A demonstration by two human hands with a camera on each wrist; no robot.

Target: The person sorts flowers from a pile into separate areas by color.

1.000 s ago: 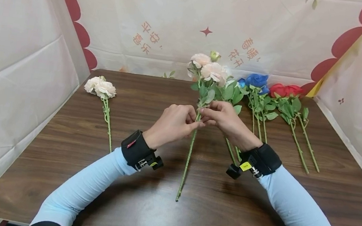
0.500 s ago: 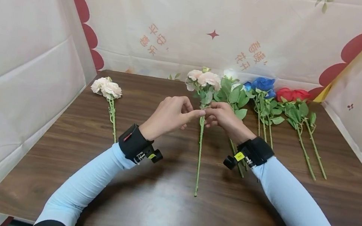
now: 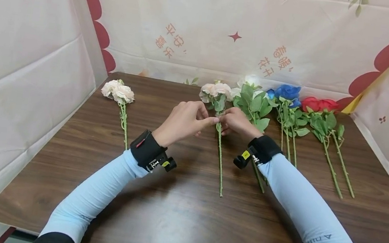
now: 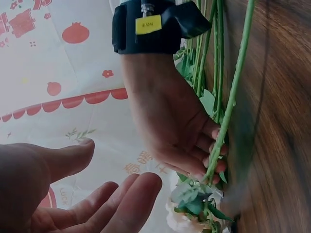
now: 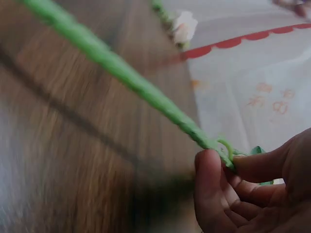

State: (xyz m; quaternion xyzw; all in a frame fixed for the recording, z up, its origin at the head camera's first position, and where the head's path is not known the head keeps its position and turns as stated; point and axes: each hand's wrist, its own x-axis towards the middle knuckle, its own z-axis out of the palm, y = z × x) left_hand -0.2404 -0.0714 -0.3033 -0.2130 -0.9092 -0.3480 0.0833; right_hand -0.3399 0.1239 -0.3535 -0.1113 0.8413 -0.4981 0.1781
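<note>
My right hand (image 3: 237, 122) pinches the green stem of a pale pink artificial flower (image 3: 220, 157) just below its leaves. In the right wrist view, thumb and forefinger close on that stem (image 5: 136, 85). The blossoms (image 3: 217, 90) point away toward the far table edge, beside the white flowers. My left hand (image 3: 185, 121) hovers just left of the stem. From the left wrist view, the left thumb and fingers (image 4: 138, 194) are spread apart with nothing between them. Part of the right hand's fingers is hidden behind the stem in that view.
Another pale flower (image 3: 119, 93) lies at the table's left. White flowers (image 3: 255, 102), blue roses (image 3: 289, 93) and red roses (image 3: 319, 104) lie in a row at the back right, stems toward me. A printed cloth (image 3: 202, 57) walls the brown table (image 3: 154, 214).
The pink flower has come down from a raised position toward the tabletop, and its stem end has swung right. The left fingers have come off the stem. The head view has shifted slightly.
</note>
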